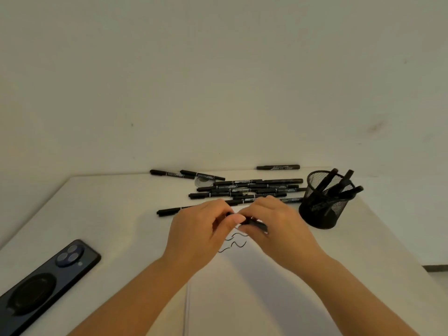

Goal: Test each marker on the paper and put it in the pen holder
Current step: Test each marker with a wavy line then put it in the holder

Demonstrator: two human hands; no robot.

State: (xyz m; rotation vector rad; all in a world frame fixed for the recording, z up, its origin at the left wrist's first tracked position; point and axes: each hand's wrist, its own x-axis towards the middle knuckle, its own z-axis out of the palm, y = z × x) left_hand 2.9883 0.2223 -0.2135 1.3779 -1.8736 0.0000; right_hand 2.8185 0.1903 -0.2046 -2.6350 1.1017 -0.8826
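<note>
Both hands meet over the top of the white paper (254, 294). My left hand (198, 229) and my right hand (274, 224) each pinch one end of a black marker (254, 223) held level between them. Whether its cap is on is hidden by the fingers. Two wavy black test lines (236, 243) show on the paper just below the marker. Behind the hands lies a heap of several black markers (249, 189). The black mesh pen holder (323, 202) stands to the right with several markers leaning in it.
A dark phone (46, 284) lies face down at the left table edge. One marker (278, 167) lies apart by the wall, two more (186, 175) at the back left. A small round clear disc (203, 182) sits under the heap. The wall closes the back.
</note>
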